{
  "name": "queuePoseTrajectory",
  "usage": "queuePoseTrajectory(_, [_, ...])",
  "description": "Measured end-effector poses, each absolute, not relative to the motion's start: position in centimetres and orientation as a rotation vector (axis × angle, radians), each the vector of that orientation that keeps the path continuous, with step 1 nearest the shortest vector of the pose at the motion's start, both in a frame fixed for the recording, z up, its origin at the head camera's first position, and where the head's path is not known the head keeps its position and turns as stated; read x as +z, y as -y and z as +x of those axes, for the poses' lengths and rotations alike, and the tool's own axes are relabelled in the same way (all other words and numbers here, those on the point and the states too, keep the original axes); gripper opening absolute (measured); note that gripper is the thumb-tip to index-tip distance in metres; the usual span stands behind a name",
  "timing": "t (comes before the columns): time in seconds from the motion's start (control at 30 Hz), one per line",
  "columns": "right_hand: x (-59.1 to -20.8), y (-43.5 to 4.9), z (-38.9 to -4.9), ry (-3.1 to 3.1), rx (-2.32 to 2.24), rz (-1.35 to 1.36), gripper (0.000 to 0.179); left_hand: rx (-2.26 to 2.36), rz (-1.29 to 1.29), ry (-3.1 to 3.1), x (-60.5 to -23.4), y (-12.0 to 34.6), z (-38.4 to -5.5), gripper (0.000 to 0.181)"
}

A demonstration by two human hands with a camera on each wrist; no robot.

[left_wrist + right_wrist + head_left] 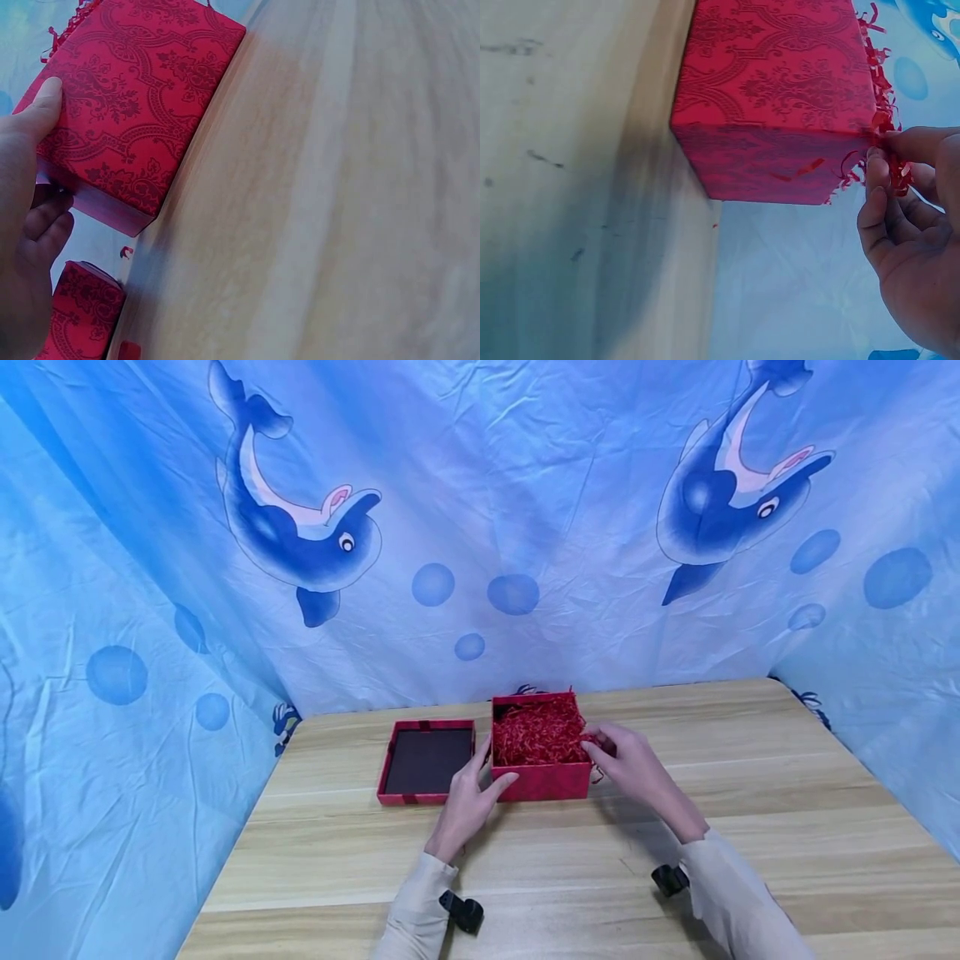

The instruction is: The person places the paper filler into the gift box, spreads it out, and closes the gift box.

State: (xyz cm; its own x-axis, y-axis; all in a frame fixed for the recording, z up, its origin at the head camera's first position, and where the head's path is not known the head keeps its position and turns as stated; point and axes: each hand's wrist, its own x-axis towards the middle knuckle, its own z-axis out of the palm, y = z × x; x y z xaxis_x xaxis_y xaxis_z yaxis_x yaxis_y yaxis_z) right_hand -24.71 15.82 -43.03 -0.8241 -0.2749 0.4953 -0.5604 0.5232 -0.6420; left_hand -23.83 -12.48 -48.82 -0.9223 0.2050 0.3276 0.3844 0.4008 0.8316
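Observation:
A red patterned gift box, without its lid, stands on the table, filled with red shredded paper. My left hand holds the box at its front left corner. In the left wrist view the thumb lies on the front face and the other fingers are at the left side. At the right rim my right hand pinches some strands of the shredded paper between thumb and fingers. The right wrist view shows strands poking out around those fingertips and hanging over the rim.
The box's lid lies to the left with its dark inside facing up, close beside the left hand. The wooden table ends at a blue dolphin-print curtain behind and at both sides. A small red scrap shows near the lid.

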Motion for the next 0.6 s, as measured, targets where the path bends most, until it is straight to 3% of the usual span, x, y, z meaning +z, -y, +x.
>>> queuePoseTrajectory(0.6, [-41.3,-12.4,-26.6,2.503,1.002,0.838,0.012,-1.491,-0.536,2.471,-48.8,12.5,-23.9,0.081])
